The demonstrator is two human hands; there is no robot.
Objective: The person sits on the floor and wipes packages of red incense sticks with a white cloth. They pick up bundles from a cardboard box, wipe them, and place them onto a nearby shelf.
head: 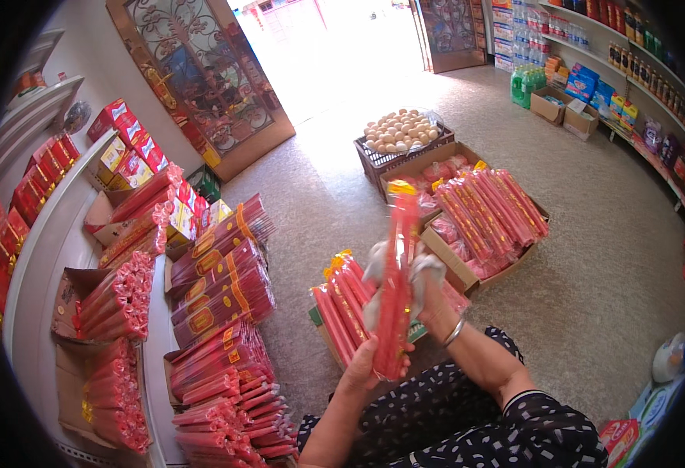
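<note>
My left hand [366, 364] grips the lower end of a long red packet in clear plastic [398, 281], with a yellow tie at its top. The packet stands nearly upright before me. Behind it, my right hand [430, 281], partly hidden, holds a whitish cloth [428, 270] against the packet. Beneath, similar red packets [342, 310] lie in a low carton. Farther out and to the right, more red packets [489, 216] rest across an open cardboard box [445, 251] that also holds pink wrapped bundles [451, 234].
Eggs [401, 131] are heaped on a dark plastic crate [372, 167] beyond the boxes. At left, a white shelf unit [44, 234] bears red packets and purple incense-like packs [225, 292]. Bottles and cartons line the right-hand shelves [641, 76]. A doorway stands open at the back.
</note>
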